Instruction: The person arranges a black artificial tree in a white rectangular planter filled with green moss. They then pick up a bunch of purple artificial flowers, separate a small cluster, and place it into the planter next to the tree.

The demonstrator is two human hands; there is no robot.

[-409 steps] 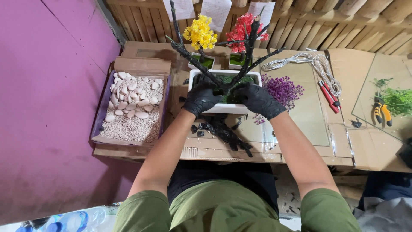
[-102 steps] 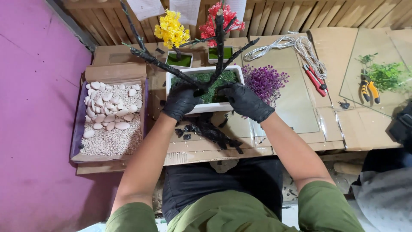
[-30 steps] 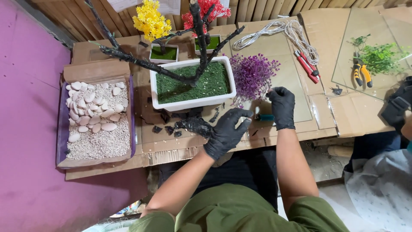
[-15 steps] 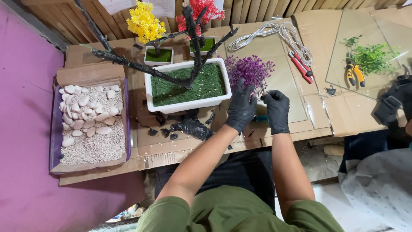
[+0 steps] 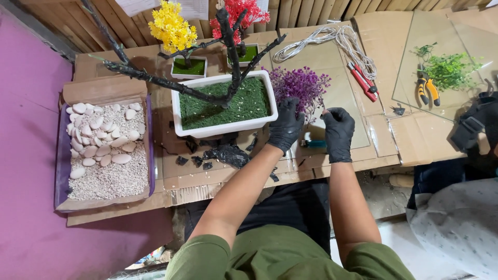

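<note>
Closest to you, past your green-clad lap, both black-gloved hands sit side by side at the near edge of the cardboard-covered table, apart but close. Your left hand has its fingers curled into the lower stems of the purple sprig, seemingly pinched on them, though the glove hides the exact grip. Your right hand is just beside it with its fingertips drawn together near the sprig's stem end; whether it pinches a stem you cannot tell. The sprig lies straight ahead of both hands, its stems running toward you and its bloom fanning away, so the left hand is the nearer one. Under the hands a small teal object lies on the cardboard. Left of the left hand are black scraps, and just beyond them the white planter of green turf, touching close to the sprig's left side; its black branch stretches far left and upward. Farther left sits a box of white stones. Right of the sprig lie red cutters, then yellow pliers beside green sprigs on glass. Farthest back stand yellow flowers, red flowers and a cord coil.
</note>
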